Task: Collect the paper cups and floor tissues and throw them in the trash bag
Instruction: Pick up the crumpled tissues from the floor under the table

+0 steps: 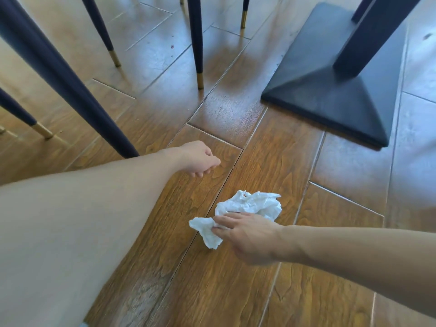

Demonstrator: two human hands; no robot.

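A crumpled white tissue (pixel 250 205) lies on the brown wood-look floor at centre. My right hand (pixel 247 237) reaches in from the right and its fingers pinch the tissue's lower left part, with white paper bunched under the fingertips. My left hand (pixel 198 159) hovers above the floor a little up and left of the tissue, fingers loosely curled, holding nothing. No paper cup or trash bag is in view.
Dark blue chair legs with gold tips (pixel 199 43) stand at the top and left; one thick leg (pixel 59 74) crosses close to my left arm. A black table pedestal base (pixel 330 95) sits at the upper right. Bare floor (pixel 236 291) lies below the tissue.
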